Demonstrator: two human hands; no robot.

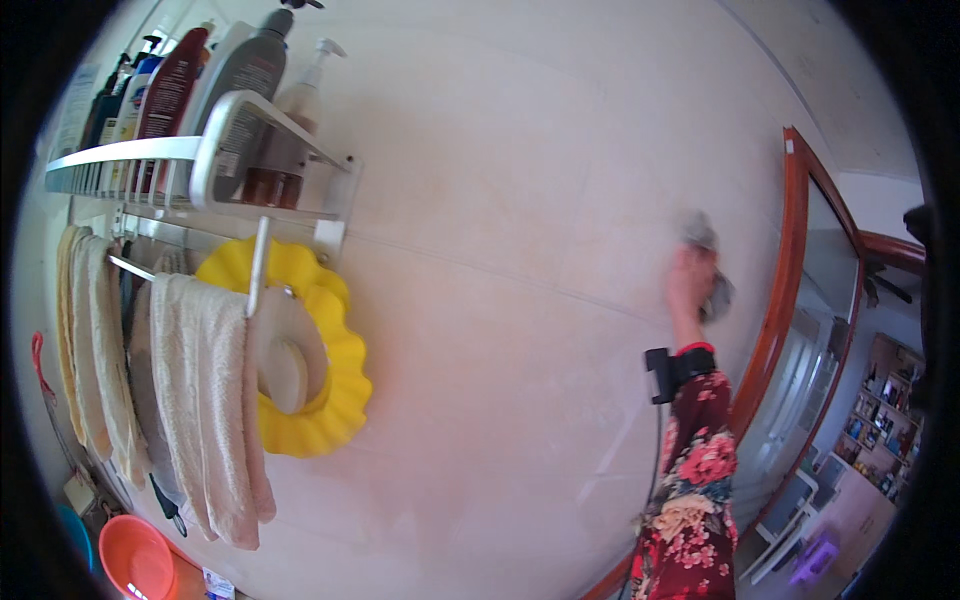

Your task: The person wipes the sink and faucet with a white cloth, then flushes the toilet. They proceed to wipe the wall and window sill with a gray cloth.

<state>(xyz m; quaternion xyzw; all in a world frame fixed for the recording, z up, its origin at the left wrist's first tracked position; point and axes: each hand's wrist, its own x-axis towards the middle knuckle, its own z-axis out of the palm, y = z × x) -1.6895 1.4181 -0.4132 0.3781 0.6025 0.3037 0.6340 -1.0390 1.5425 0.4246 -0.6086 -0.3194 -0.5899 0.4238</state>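
My right hand point(691, 283) is raised against the pale wall point(510, 390), with the arm stretched up from the lower right. A crumpled grey cloth point(718, 298) is bunched in its grip and sticks out above and below the fingers. Hand and cloth are blurred, so the fingers cannot be made out singly. Around the wrist is a black strap point(694, 365) with a cable hanging from it, over a dark red floral sleeve point(697, 465). Faint streaks mark the wall below and left of the hand. My left hand is out of view.
A metal wall rack point(202, 150) at upper left carries several bottles point(255, 90). Beneath it hang towels point(202, 405) and a yellow scalloped shower cap point(349, 375). Low at left stands an orange basin point(139, 555). A wood-framed glass door point(784, 300) borders the wall at right.
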